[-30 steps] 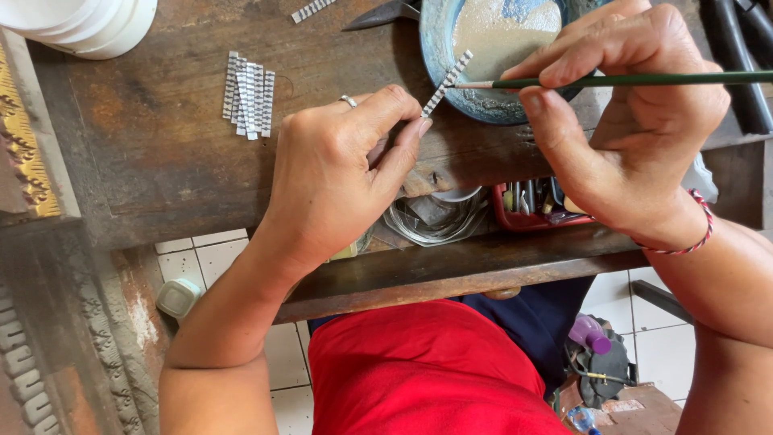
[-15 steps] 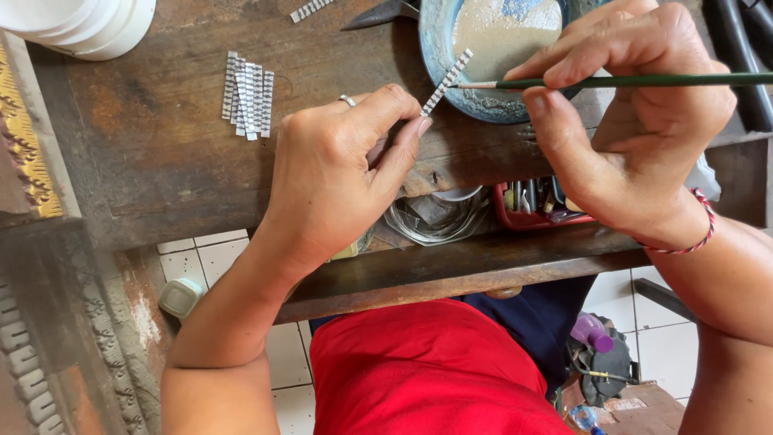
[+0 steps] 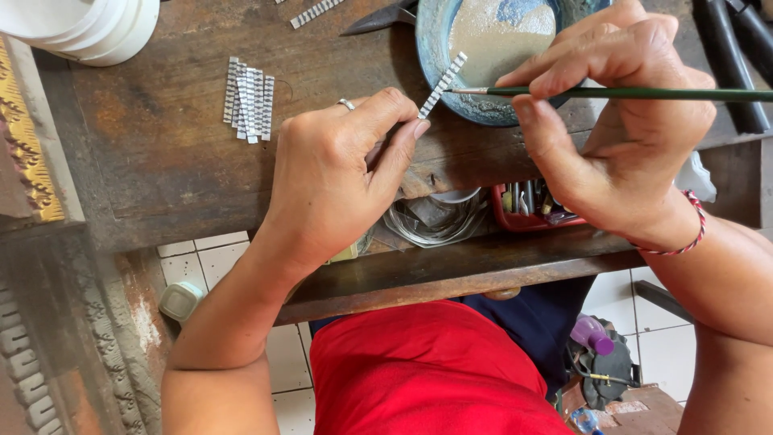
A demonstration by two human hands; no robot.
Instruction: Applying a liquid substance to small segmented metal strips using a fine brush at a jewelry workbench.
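Here the left hand pinches a small ridged metal strip between thumb and fingers, just over the near rim of the blue bowl. The right hand grips a thin green brush, its tip at the strip. I think a loose pinch could drop the strip into the bowl. The wooden bench has open room at the left, beside more strips; its near edge is close under the wrists.

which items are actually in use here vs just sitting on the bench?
In use:
left hand pinching a ridged metal strip
right hand holding a thin green brush
blue bowl of pale paste, under the brush tip

Lying about:
pile of strips
white lids
red tray
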